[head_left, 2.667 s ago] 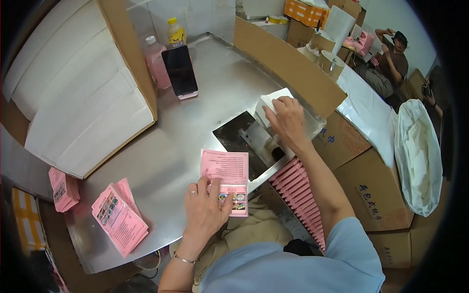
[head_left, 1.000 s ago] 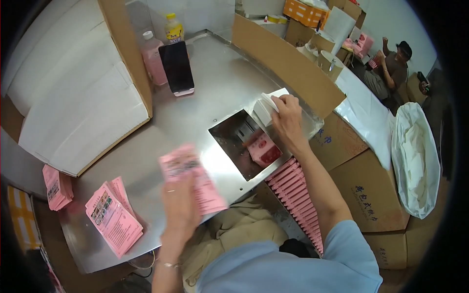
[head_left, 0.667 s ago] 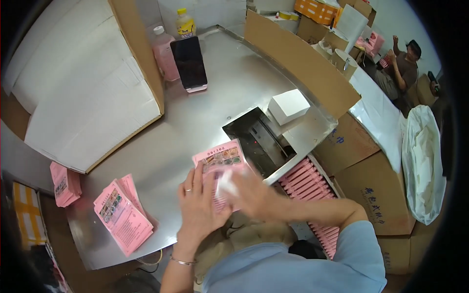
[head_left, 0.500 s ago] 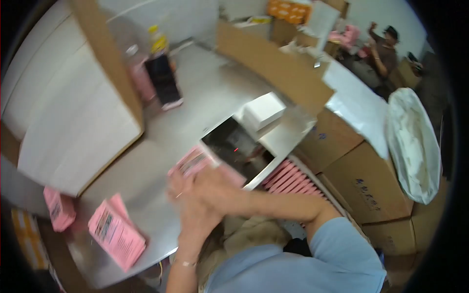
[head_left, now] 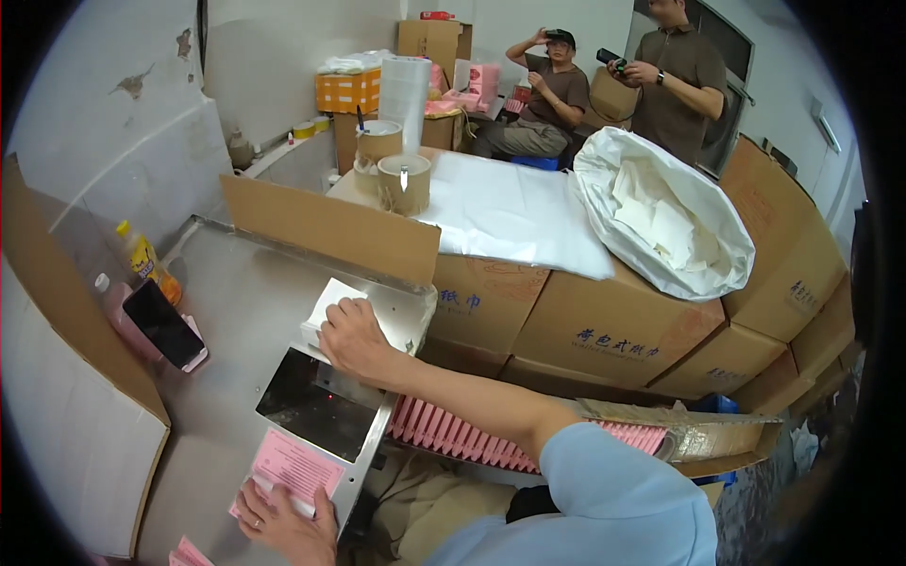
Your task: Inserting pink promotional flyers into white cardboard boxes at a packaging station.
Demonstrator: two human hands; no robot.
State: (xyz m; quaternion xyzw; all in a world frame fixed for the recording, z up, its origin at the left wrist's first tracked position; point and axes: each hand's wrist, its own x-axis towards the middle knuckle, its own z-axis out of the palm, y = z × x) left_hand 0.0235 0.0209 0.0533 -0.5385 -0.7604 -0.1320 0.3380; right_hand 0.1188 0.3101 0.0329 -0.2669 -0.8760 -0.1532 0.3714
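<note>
My left hand (head_left: 286,526) is at the steel table's near edge, its fingers and thumb around a flat pink printed packet (head_left: 288,460). Something white and folded shows under those fingers; how it sits with the packet is partly hidden. My right hand (head_left: 355,338) reaches across the dark rectangular opening (head_left: 316,404) and closes its fingers on a white block (head_left: 330,307), which looks like stacked paper, on the metal ledge. A small red light spot shows inside the opening, between my two hands. More pink packets (head_left: 189,552) peek in at the lower edge.
A long carton of upright pink packets (head_left: 472,436) lies right of the table. Behind it stand stacked brown cartons (head_left: 604,330), bearing a white sack (head_left: 651,217) and tape rolls (head_left: 404,184). A phone (head_left: 165,325) leans near bottles at left. Two people (head_left: 675,75) are farther back.
My hands, together over the pink packet before, have parted. The right one has moved forward onto the white block; the left stays with the packet. My view has swung up and right.
</note>
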